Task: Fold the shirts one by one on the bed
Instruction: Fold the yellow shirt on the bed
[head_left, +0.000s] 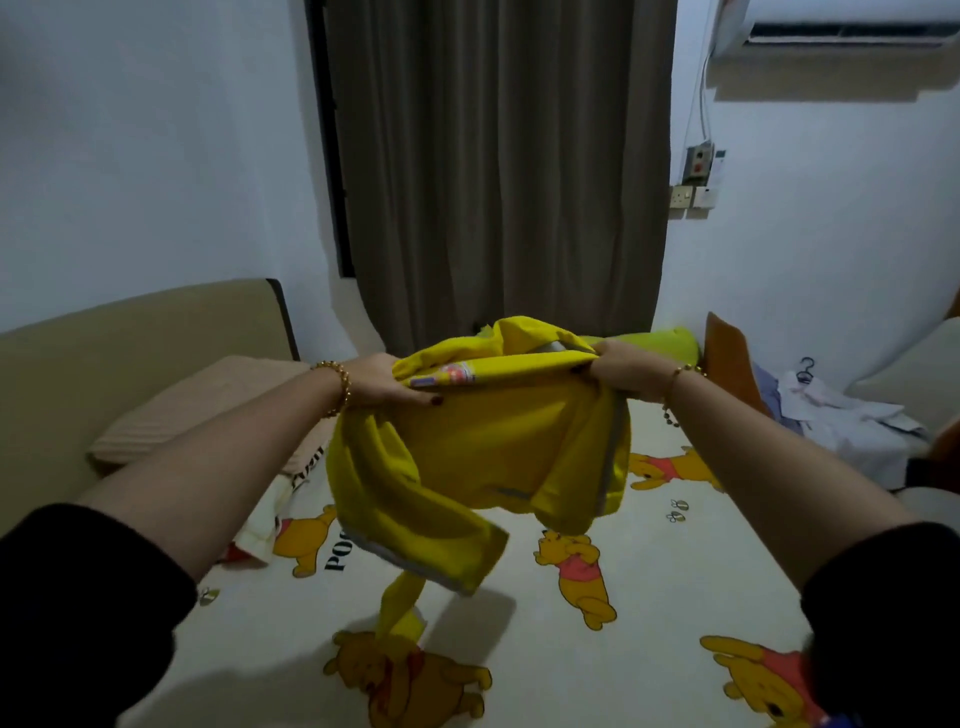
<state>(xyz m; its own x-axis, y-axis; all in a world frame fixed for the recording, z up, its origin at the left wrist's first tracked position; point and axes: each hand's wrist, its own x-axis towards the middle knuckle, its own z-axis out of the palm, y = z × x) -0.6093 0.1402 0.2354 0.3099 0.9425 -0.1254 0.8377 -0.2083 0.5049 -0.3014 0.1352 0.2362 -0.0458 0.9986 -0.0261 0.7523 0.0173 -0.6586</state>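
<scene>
A yellow shirt (483, 447) with grey trim hangs in the air above the bed (675, 582), bunched and partly doubled over. My left hand (384, 382) grips its upper edge on the left. My right hand (618, 371) grips the same edge on the right. One sleeve dangles low, its tip reaching down to the sheet near the front. The bed sheet is cream with yellow cartoon bears.
A pile of light clothes with a hanger (841, 410) lies at the bed's right side, beside an orange cushion (727, 353). A beige pillow (208, 410) and padded headboard (130, 343) are on the left. A brown curtain (498, 166) hangs behind. A yellow-green bolster (660, 345) lies at the far edge.
</scene>
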